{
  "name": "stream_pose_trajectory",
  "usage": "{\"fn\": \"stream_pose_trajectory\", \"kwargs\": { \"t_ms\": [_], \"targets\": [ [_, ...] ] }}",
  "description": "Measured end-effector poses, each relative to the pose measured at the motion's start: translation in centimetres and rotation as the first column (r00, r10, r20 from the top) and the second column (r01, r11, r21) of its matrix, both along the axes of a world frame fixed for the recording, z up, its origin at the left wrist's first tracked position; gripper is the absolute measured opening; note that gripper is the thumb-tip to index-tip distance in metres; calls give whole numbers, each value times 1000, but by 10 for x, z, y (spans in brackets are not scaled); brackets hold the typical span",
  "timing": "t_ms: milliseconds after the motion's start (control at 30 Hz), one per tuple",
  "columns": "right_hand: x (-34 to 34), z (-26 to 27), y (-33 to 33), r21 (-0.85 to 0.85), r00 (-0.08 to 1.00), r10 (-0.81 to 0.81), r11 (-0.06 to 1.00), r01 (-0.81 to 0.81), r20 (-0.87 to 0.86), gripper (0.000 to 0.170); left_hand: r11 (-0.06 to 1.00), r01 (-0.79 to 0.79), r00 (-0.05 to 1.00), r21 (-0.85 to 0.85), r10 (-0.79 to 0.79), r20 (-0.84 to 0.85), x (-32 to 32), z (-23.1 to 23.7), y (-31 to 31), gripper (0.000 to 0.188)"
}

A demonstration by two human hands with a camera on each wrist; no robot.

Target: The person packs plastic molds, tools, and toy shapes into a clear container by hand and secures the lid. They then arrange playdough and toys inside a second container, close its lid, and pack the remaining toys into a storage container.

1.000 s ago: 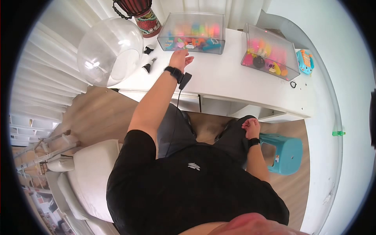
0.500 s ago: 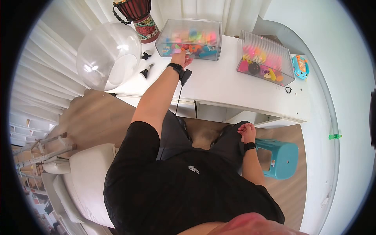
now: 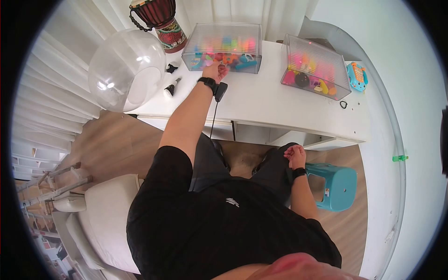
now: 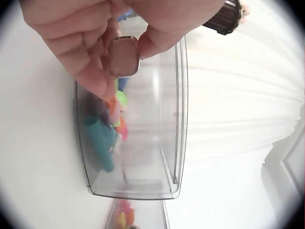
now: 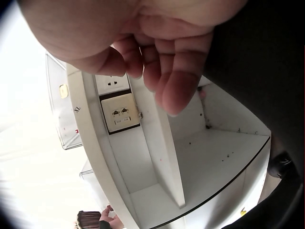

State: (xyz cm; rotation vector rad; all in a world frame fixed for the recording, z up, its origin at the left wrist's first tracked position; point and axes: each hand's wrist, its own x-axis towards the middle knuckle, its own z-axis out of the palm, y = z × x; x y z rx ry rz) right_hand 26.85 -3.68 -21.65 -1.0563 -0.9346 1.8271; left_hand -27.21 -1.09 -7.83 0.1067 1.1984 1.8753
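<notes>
In the head view my left hand (image 3: 215, 72) is at the front of a clear ribbed plastic box (image 3: 223, 35) filled with colourful toys. Up close, thumb and fingers pinch a rounded-square knob (image 4: 124, 56) with a shiny rim, on the front of that box. Through its wall a teal tube-shaped toy (image 4: 99, 143) shows, with orange and green pieces beside it. My right hand (image 3: 295, 156) lies by the thigh with loosely curled fingers and holds nothing. Its wrist view shows it in front of the table's open compartments (image 5: 217, 148).
A second clear box (image 3: 317, 67) of toys stands to the right, beside a blue toy phone (image 3: 357, 76). At the left are a big transparent globe (image 3: 126, 70), a drum (image 3: 170, 35) and small black items (image 3: 171, 87). A teal stool (image 3: 343, 189) stands on the floor.
My left hand has moved up against the front of the box, and its fingers have closed in around the knob. The right hand stays by the thigh.
</notes>
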Motion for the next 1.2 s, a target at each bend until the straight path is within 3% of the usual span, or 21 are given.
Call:
{"fn": "stream_pose_trajectory", "kwargs": {
  "t_ms": [300,667,1200],
  "targets": [
    [-2,5,0,-35,999,-7,999,8,38,8,992,128,991,-15,-128,-25,-11,-5,-5,26],
    [1,0,5,-19,999,7,1000,-6,54,12,995,98,995,16,-98,5,-4,-13,-9,22],
    [-3,7,5,-38,993,18,999,-14,115,10,997,50,994,61,-56,95,52,-13,-89,17]
  ]
}}
